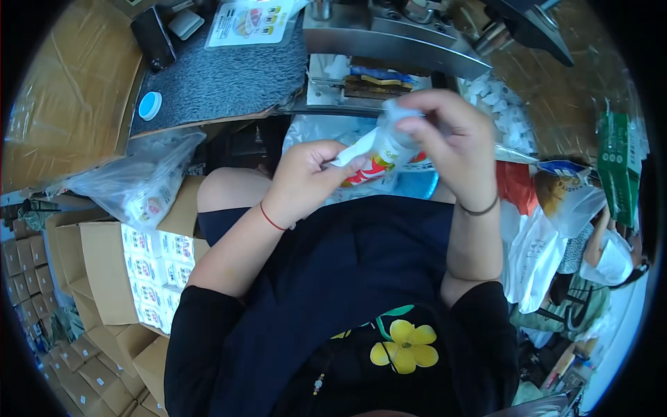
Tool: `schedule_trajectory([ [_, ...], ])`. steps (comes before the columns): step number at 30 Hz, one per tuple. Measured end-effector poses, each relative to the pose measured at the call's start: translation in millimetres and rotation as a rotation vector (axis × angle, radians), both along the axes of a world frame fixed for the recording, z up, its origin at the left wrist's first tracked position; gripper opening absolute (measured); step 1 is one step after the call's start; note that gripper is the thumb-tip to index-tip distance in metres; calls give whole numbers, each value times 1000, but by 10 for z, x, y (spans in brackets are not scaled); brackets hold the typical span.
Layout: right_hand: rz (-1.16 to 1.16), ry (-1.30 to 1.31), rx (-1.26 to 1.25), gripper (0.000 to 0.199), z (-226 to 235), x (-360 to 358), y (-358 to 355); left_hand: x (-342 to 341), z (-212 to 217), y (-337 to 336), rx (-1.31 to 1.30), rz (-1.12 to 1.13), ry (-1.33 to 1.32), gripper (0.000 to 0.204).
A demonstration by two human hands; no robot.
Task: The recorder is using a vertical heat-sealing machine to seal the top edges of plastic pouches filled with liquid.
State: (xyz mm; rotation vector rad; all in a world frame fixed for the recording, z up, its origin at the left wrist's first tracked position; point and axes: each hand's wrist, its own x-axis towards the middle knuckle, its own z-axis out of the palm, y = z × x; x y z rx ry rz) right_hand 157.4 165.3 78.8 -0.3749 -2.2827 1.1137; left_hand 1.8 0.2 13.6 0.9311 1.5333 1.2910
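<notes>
Dark clothing (326,257) with a yellow flower (405,345) filled the near view as a person held red-and-white plastic packaging (372,170) above the lap, near the table (229,83). The left hand (313,175) had its grip closed on the near left end, apparently for steadiness; the right hand (458,139) pinched the translucent far end, seemingly for tension. White packs (149,267) sat in a carton (104,271) at left.

Cool bluish light prevails, edges curve into black, and the right hand (455,147) blurs slightly.

hands (309,182): 2 | wristbands (479,213): 2 | phone (154,39): 1 | blue lid (149,106): 1
</notes>
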Motion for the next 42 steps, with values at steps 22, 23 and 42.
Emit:
schedule_trajectory([
  [22, -321, -447, 397, 30, -683, 671, 1279, -285, -223, 469, 92, -38, -661, 33],
  [23, -352, -375, 426, 29, -722, 721, 1277, -379, -220, 459, 60, 55, -336, 31],
  [42, -562, -188, 363, 31, -813, 608, 1076, -3179, -44, 2232, -387, 48, 1471, 50],
])
